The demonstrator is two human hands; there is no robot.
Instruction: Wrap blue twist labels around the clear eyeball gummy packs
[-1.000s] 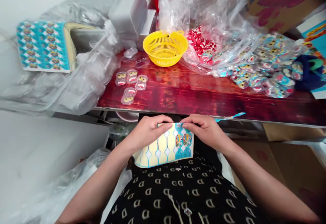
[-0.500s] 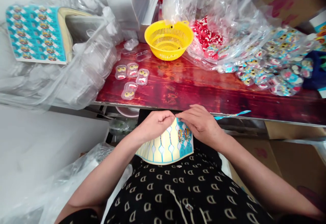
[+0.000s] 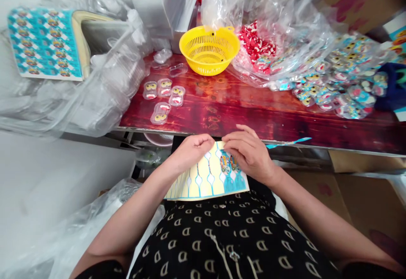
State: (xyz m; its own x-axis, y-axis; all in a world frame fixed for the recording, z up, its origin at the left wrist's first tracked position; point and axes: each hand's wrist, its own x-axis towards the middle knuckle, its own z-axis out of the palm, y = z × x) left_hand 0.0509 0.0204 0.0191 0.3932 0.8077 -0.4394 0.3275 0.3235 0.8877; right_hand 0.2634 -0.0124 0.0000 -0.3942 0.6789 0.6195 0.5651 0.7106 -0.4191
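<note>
While the red worktop [image 3: 253,118] is stretching just beyond your hands, you are holding the sticker sheet [image 3: 206,177] over your lap: your left hand [image 3: 190,152] is pinching its top edge, and your right hand [image 3: 250,154] is pressing fingertips on its last blue stickers [image 3: 231,173].

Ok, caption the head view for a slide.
Both hands hold a sticker sheet below a red table.

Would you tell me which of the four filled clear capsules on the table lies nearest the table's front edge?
The lone capsule lying below the row of three; it sits closest to the red table edge.
</note>
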